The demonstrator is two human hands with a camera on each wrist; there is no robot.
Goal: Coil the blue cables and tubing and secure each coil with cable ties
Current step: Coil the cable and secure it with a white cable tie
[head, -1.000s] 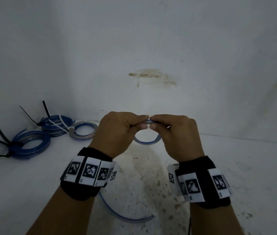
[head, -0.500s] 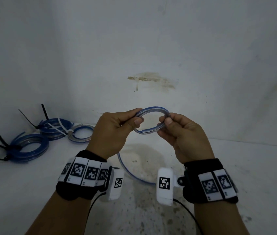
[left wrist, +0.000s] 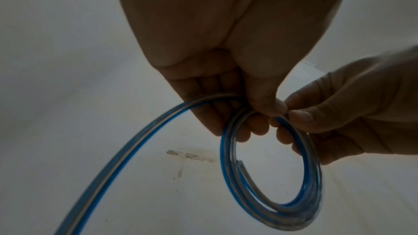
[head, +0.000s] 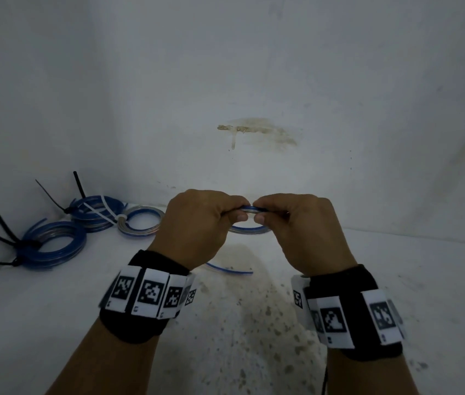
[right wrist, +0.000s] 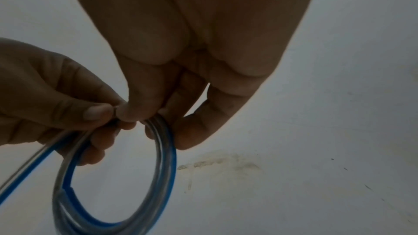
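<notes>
fingers [left wrist: 260, 124] of left hand [head: 200, 223] and right hand [head: 296, 226] curled, pinching top of blue tubing coil [left wrist: 271, 176] held above tabletop [head: 254, 323] | loose tail [head: 228, 269] of tubing trails from coil under left hand | three tied coils [head: 54, 243] on tabletop left of held coil, near wall [head: 254, 81]

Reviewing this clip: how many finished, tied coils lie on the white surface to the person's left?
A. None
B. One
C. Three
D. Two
C. The head view shows three: a blue coil with black ties, a blue coil behind it, and a paler coil joined to it by a white tie.
</notes>
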